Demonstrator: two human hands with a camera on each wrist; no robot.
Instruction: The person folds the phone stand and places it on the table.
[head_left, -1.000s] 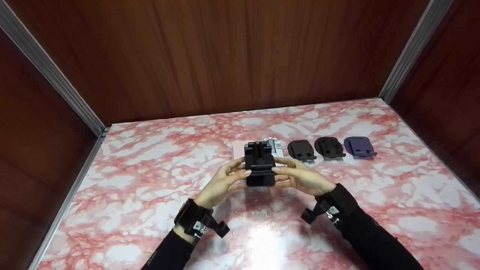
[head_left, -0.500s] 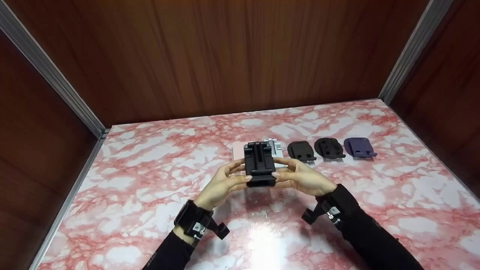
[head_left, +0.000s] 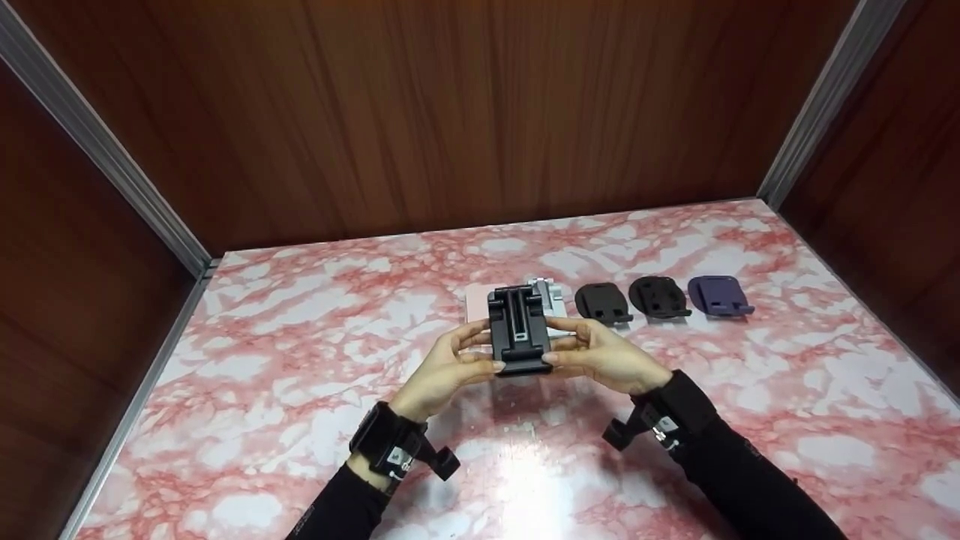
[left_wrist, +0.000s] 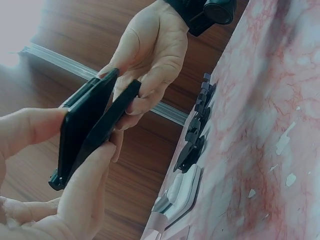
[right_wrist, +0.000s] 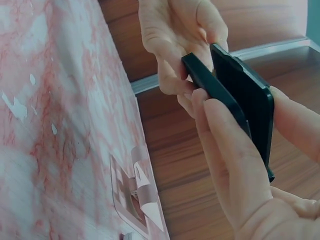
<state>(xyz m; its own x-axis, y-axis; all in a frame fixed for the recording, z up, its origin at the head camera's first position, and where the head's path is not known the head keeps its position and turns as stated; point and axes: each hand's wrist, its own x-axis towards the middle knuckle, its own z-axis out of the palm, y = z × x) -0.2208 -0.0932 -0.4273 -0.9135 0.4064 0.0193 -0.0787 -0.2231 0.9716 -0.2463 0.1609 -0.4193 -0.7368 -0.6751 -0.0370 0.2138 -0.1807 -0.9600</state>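
Observation:
A black folding phone stand (head_left: 519, 330) is held up above the table between both hands. My left hand (head_left: 442, 371) grips its left edge and my right hand (head_left: 611, 356) grips its right edge. Both thumbs lie on the front near the lower lip, with fingers behind. In the left wrist view, the stand's two plates (left_wrist: 95, 130) form a narrow wedge with a gap between them. From the right wrist view, the fingers (right_wrist: 227, 135) press along the outer face of the back plate (right_wrist: 215, 87).
Behind the held stand lie a pink stand (head_left: 478, 301) and a white-and-silver one (head_left: 555, 300), both partly covered. To their right are two dark stands, one brownish (head_left: 602, 300) and one black (head_left: 658, 295), then a purple stand (head_left: 718, 294). Wooden panels (head_left: 480, 112) enclose the marbled table (head_left: 300, 337).
The stand's front plate has swung down toward its base, narrowing the dark gap under the lip and showing the central slot. Both thumbs have moved down with it.

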